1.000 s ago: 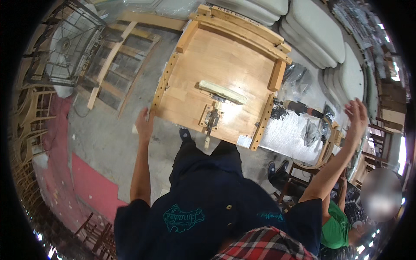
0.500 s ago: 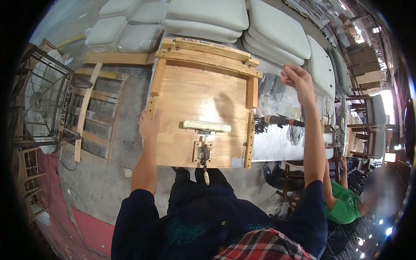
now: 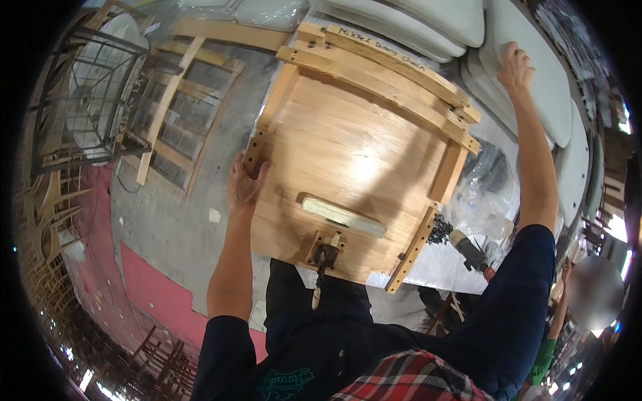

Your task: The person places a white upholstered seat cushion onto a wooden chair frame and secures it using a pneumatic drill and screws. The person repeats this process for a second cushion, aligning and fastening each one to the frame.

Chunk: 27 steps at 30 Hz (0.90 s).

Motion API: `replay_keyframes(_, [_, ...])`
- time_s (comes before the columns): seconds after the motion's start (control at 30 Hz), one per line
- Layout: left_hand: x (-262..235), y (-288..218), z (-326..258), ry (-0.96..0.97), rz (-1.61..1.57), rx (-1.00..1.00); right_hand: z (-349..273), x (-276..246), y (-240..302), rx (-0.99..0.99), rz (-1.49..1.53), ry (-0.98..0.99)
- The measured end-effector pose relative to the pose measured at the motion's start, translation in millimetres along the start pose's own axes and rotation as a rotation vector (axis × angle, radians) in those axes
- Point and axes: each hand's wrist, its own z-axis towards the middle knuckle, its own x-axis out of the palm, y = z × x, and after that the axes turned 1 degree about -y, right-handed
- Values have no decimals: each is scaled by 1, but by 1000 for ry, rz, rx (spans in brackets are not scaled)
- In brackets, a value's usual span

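One board (image 3: 334, 147) is lying flat in front of the torso, taking up mid-view. Pale cushions (image 3: 555, 87) are sitting in stacks beyond its far edge and far right corner. Pallet (image 3: 172, 110) is lying on the floor left of the board; wire frame (image 3: 93, 100) is standing farther left. Red sheet (image 3: 160, 284) is covering floor left of the board's near end. Co-worker in green (image 3: 543, 361) is partly showing, well right and nearer than the board. Wood rails (image 3: 381, 80) are running along its far edge.

Right hand (image 3: 516, 70) is hanging past the board's far right corner, over the cushions: fingers bending, bunched narrow, can't tell if touching or holding anything. Left hand (image 3: 245, 184) is sitting at the board's left edge, thumb spreading wide of the fingers and overlapping the board; can't tell if gripping.

Drill (image 3: 468, 250) is lying just right of the board, nose pointing toward it. Cream bar (image 3: 342, 215) is crossing the board's near half. Clamp (image 3: 326, 255) is sitting nearer, handle poking past the near edge. Black pile (image 3: 440, 230), pieces too small to tell, is lying beside the right edge. White label (image 3: 378, 279) is showing near the near right corner.
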Motion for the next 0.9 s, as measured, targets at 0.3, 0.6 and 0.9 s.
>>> replay_keyframes(0.3, [12,-4,2,-25,5,33,18,-3,-28,2,136,164])
replay_keyframes(0.6, [32,32,10,-197,115,243,-77,-152,-71,-247,341,93])
replay_keyframes(0.9, [70,-173,-46,341,-1180,413,-128,-282,-24,-471,610,-229])
